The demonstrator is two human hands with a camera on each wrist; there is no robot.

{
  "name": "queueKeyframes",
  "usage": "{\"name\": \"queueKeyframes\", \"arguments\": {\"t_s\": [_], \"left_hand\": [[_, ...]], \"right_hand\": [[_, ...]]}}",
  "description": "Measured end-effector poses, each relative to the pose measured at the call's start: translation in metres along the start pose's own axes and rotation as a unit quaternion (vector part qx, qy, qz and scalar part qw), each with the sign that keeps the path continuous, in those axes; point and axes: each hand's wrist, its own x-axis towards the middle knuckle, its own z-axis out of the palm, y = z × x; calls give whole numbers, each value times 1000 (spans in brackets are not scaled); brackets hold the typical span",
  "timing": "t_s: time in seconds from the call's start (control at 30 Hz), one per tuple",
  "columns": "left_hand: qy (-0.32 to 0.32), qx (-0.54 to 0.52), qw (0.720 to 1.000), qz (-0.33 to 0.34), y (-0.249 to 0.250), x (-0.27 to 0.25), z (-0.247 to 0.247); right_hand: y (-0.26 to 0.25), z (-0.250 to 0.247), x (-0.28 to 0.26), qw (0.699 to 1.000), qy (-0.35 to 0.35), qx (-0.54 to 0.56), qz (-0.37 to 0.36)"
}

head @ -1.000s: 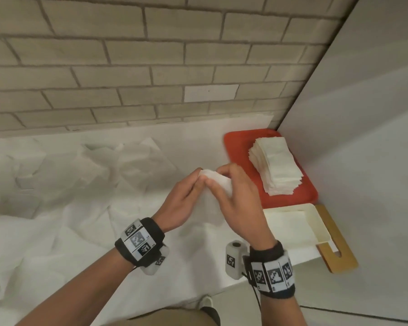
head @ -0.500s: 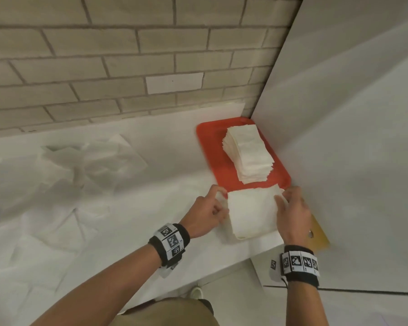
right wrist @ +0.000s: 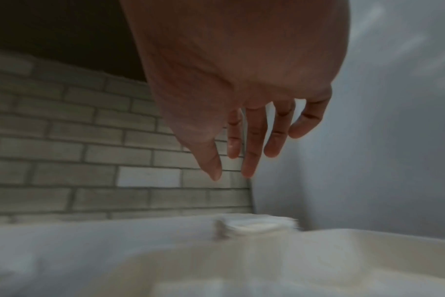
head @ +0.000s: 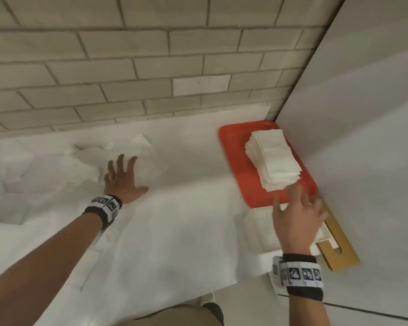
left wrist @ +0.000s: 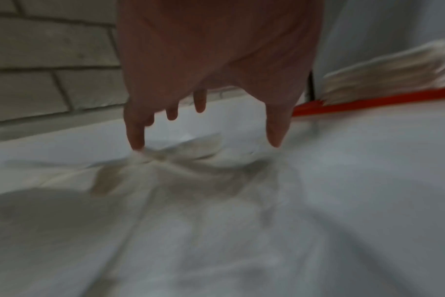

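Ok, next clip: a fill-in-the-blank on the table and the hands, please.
1. The napkin stack sits on a ____ tray.
2. The left hand reaches for loose napkins lying to the ____ of that tray.
3. The right hand hovers over the cream tray, holding ____.
Missing: red; left; nothing.

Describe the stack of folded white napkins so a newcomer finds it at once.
Go to the corner where the grey brick wall meets the white panel; an orange-red plastic tray lies there. The stack of folded white paper napkins sits on it, squared and layered, unlike the loose crumpled white sheets by the left hand.
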Motion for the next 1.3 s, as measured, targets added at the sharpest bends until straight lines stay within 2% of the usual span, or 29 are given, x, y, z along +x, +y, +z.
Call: {"name": "queueKeyframes", "arguments": {"t_s": [0.07, 0.17, 0.27, 0.33, 0.4, 0.5, 0.63, 0.7, 0.8, 0.87, 0.97, 1.07, 1.13, 1.23, 1.3], "left_hand": [[-39, 5, 999, 2, -23, 11, 0], [-59, 25, 998, 30, -33, 10, 5], [-44, 41, 995, 84, -32, -13, 15], [-3, 42, 989, 138, -33, -38, 28], [31, 57, 985, 161, -31, -64, 41], [46, 74, 985, 150, -26, -91, 44], [83, 9, 989, 124, -27, -98, 39], [109, -39, 985, 126, -28, -92, 36], [140, -157, 964, 159, -24, -82, 11], [118, -304, 932, 158, -15, -79, -18], [115, -433, 887, 113, 1, -78, -62], [125, -526, 837, 82, 14, -80, -89], [121, -559, 818, 55, 17, -82, -91], [89, -577, 811, 39, 14, -86, -82], [67, -574, 814, 57, 11, -92, -72]], "right_hand": [[-49, 9, -6, 996, -21, 67, -59], [-119, 42, -16, 978, -100, 144, -117], [-178, 87, -28, 954, -185, 178, -153], [-210, 114, -37, 948, -224, 182, -134], [-235, 137, -46, 953, -253, 140, -88], [-255, 161, -57, 950, -301, 60, -50], [-254, 174, -60, 915, -391, 93, -36], [-243, 172, -58, 915, -381, 127, -40], [-225, 145, -49, 900, -336, 278, 10], [-213, 114, -38, 896, -272, 351, 25], [-199, 60, -24, 884, -206, 420, -26], [-194, 8, -15, 827, -192, 525, -55], [-191, -19, -13, 779, -182, 598, -46], [-192, -38, -19, 704, -190, 684, -18], [-201, -44, -29, 659, -212, 722, -11]]}}
